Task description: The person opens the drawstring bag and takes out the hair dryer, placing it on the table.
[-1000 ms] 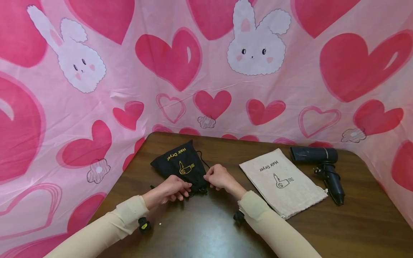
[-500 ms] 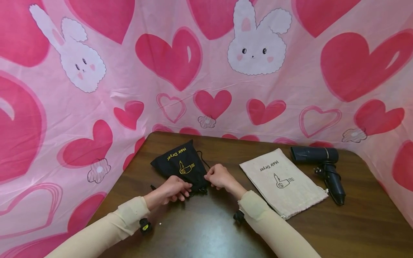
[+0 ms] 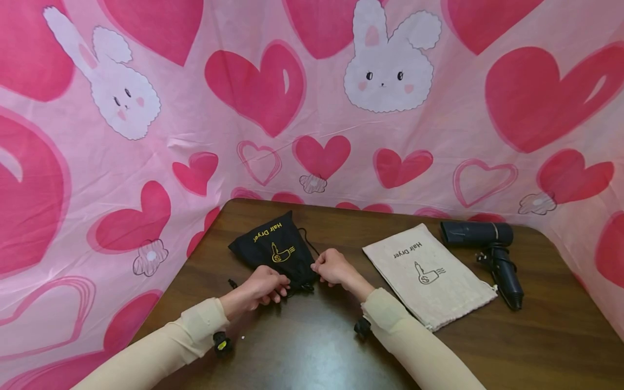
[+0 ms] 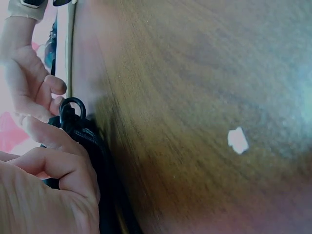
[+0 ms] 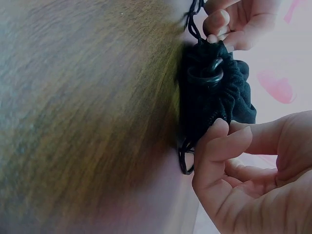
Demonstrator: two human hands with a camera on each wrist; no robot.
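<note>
A black drawstring bag, printed "Hair Dryer" with a yellow dryer outline, lies on the table with its gathered mouth toward me. My left hand pinches the left side of that mouth. At the opposite side, my right hand pinches the cloth between thumb and fingertips. In the right wrist view a black loop pokes out of the puckered mouth; the rest of what is inside is hidden. Dark cords hang at the bag's edges.
To the right lies a flat cream drawstring bag with the same print in black. Beyond it a black hair dryer rests, its cord wrapped at the handle. A small white scrap sits on the brown table. Pink heart-patterned cloth walls the back and sides.
</note>
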